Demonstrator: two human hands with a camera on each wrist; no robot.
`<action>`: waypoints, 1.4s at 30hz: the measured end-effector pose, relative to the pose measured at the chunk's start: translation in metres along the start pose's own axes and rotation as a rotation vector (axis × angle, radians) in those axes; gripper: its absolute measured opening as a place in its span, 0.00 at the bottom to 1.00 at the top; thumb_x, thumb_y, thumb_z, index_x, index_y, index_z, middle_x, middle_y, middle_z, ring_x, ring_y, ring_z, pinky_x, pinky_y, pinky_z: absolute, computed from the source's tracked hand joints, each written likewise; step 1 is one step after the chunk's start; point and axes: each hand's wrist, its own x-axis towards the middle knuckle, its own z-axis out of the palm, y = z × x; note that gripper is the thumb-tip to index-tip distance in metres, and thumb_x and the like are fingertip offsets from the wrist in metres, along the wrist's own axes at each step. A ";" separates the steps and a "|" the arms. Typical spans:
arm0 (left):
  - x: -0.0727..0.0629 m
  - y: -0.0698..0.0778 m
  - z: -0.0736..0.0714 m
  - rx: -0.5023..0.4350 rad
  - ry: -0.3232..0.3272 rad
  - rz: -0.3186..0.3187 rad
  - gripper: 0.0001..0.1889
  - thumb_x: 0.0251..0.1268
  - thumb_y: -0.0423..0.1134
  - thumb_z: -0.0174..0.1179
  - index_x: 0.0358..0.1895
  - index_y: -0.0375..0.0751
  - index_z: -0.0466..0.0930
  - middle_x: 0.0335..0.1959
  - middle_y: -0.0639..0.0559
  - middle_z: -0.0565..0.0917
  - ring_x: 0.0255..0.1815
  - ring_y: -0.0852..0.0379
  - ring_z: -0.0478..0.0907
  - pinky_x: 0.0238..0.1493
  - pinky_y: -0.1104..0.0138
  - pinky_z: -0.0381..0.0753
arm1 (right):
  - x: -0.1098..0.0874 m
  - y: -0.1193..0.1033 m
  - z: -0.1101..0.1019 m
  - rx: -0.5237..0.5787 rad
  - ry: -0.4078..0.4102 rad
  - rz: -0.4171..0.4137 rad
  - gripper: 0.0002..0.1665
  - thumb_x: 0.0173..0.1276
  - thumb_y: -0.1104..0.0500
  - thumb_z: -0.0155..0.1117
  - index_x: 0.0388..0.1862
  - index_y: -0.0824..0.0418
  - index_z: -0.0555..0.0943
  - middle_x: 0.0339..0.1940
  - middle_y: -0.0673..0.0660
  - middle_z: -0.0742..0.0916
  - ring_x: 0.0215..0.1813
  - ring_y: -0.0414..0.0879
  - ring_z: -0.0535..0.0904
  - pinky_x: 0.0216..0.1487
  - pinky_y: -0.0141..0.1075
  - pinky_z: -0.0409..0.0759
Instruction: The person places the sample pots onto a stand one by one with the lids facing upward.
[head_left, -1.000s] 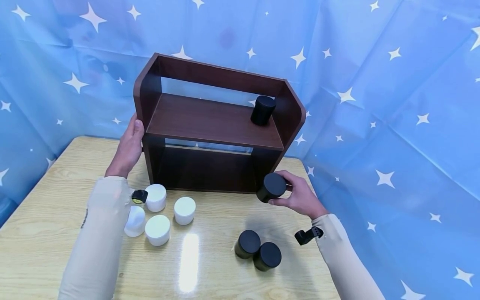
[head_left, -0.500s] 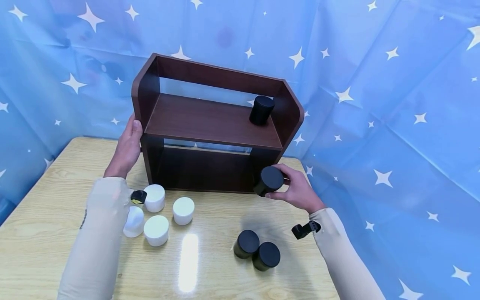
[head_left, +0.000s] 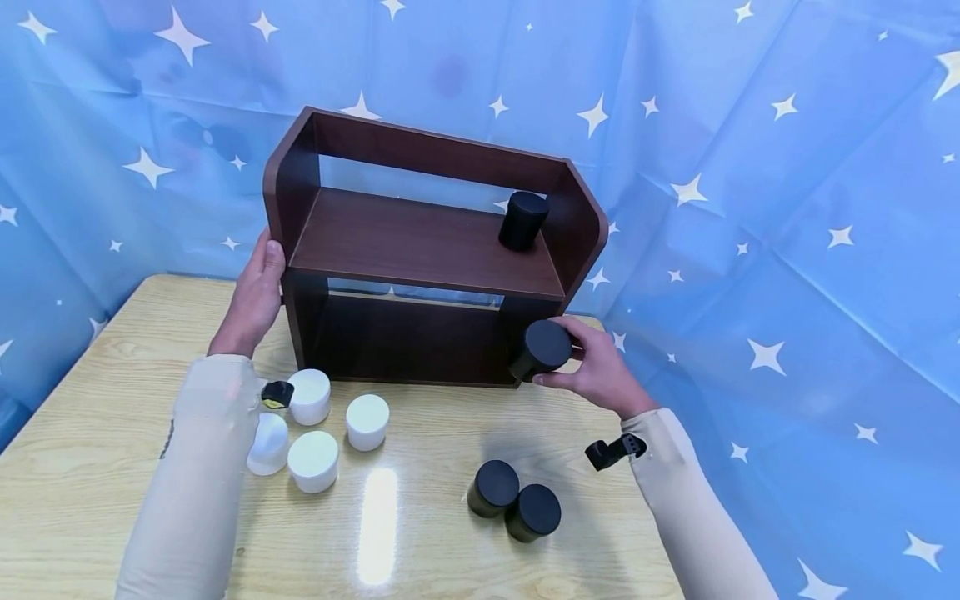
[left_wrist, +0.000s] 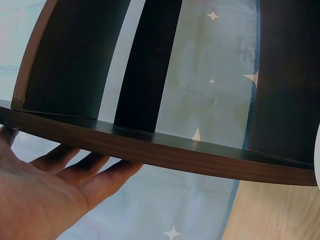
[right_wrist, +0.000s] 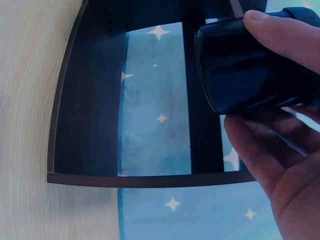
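Observation:
A dark brown two-tier shelf [head_left: 420, 242] stands on the table. My left hand [head_left: 253, 296] rests against its left side panel [left_wrist: 165, 157], fingers extended along the outside. In my right hand [head_left: 600, 375] is a black cylindrical jar [head_left: 546, 346], gripped between thumb and fingers before the shelf's lower right corner. The right wrist view shows that jar tilted, the thumb [right_wrist: 285, 32] on one side and fingers opposite. Another black jar [head_left: 523, 221] sits at the right end of the upper tier. Two more, a left black jar [head_left: 493, 487] and a right black jar [head_left: 533, 512], stand side by side in front.
Several white jars stand at the front left, among them a white jar [head_left: 367, 422] and another white jar [head_left: 313, 461], close to my left forearm. The wooden table [head_left: 420, 533] meets a blue star-printed curtain [head_left: 750, 275] behind and to the right.
My right hand has raised the black jar slightly toward the shelf's lower right opening. The left hand stays at the side panel, and the other jars have not moved.

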 end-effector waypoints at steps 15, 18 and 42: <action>0.000 0.001 0.000 -0.003 -0.004 -0.001 0.34 0.75 0.70 0.23 0.80 0.76 0.30 0.85 0.54 0.38 0.86 0.42 0.34 0.78 0.32 0.46 | 0.012 -0.013 -0.007 0.004 0.034 -0.025 0.39 0.54 0.59 0.81 0.65 0.54 0.75 0.58 0.57 0.83 0.59 0.52 0.81 0.62 0.51 0.83; 0.000 0.001 0.000 -0.011 -0.004 0.004 0.33 0.75 0.70 0.23 0.80 0.76 0.31 0.85 0.54 0.39 0.86 0.42 0.34 0.78 0.32 0.45 | 0.016 -0.016 -0.009 0.006 0.040 -0.033 0.38 0.55 0.60 0.81 0.65 0.54 0.75 0.58 0.57 0.84 0.58 0.51 0.81 0.62 0.50 0.84; 0.000 0.001 0.000 0.020 0.015 0.017 0.33 0.75 0.70 0.23 0.80 0.77 0.31 0.85 0.53 0.40 0.86 0.42 0.34 0.78 0.31 0.39 | 0.046 -0.045 -0.013 -0.012 0.165 0.000 0.39 0.56 0.58 0.80 0.66 0.55 0.73 0.60 0.58 0.82 0.59 0.54 0.82 0.63 0.54 0.82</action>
